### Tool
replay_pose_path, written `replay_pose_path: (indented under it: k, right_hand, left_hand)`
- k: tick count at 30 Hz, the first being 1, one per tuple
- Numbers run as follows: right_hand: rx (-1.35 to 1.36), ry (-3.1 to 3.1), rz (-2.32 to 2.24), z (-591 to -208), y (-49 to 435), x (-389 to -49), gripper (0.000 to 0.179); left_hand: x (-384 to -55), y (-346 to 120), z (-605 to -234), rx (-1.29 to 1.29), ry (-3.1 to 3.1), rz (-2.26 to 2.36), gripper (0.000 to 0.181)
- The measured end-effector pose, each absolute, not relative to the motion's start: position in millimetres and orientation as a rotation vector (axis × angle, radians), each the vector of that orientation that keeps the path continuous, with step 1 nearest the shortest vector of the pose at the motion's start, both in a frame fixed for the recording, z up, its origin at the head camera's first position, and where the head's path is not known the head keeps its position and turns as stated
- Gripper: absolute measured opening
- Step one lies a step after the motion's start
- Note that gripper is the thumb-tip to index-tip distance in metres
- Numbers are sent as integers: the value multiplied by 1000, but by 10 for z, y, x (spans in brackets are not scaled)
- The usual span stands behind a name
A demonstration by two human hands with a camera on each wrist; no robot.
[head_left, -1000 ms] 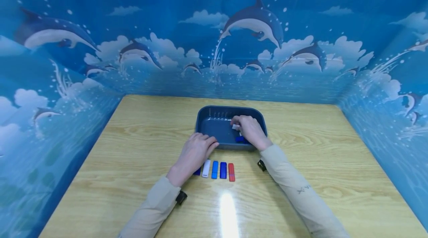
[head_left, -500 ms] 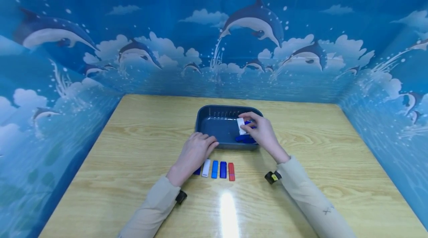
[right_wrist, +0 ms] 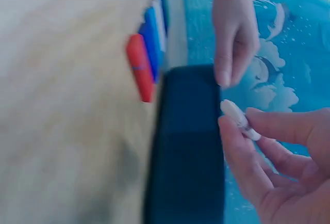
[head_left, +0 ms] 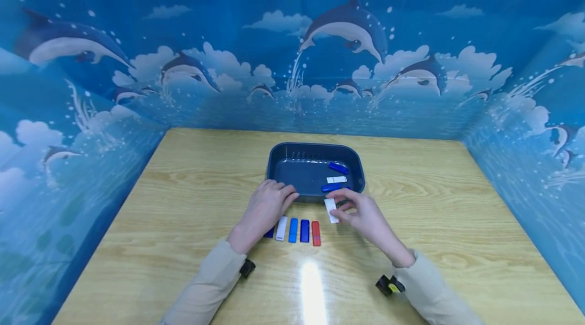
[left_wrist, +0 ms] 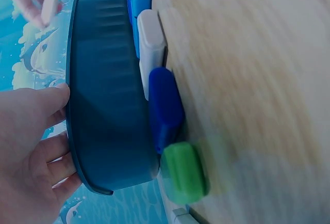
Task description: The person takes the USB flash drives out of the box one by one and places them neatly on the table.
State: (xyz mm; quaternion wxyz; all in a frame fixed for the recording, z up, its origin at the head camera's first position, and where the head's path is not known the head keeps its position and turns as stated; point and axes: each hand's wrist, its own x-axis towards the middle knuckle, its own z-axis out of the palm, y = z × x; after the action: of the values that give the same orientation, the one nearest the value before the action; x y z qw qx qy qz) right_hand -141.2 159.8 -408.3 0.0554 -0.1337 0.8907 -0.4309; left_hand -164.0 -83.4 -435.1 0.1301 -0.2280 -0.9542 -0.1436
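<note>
My right hand (head_left: 367, 216) pinches a white USB stick (head_left: 331, 211) between thumb and fingertips, over the near right side of a dark blue plastic bin (head_left: 294, 175). In the right wrist view the pinched stick shows a narrow grey band near one end. My left hand (head_left: 267, 203) grips the bin's near left rim, its fingertips over the edge. Inside the bin, toward the right, lie a white stick (head_left: 336, 180) and two dark blue ones, the nearer blue stick (head_left: 332, 188) partly behind my right hand.
In front of the bin, a row of sticks lies on the wooden table (head_left: 205, 162): red (head_left: 316, 233), dark blue (head_left: 304, 231), light blue (head_left: 293, 230), white (head_left: 281, 228) and another dark blue. A green stick (left_wrist: 184, 172) at the left end shows in the left wrist view.
My right hand has lifted the white USB stick out of the bin and drawn it toward me, to the near rim. Sticks it covered now show. My left hand stays on the rim.
</note>
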Motion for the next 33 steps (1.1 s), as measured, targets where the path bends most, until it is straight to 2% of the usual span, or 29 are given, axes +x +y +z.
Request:
replay_pose_path:
  k: [7, 17, 25, 33]
  right_hand:
    - [-313, 2633, -1177, -4290, 1579, -1304, 32]
    - [-217, 2622, -1066, -4398, 1502, -1324, 30]
    - [-309, 2820, -829, -4400, 1499, -1352, 31]
    - [-351, 2842, -831, -4420, 1474, -1314, 30]
  left_hand:
    - [-1645, -830, -4340, -635, -2799, -412, 23]
    - [-1645, -827, -4341, -641, -2804, -423, 24]
    - [-1647, -824, -4343, -664, -2783, -432, 23]
    - [-1651, -831, -4350, -666, -2774, -447, 21]
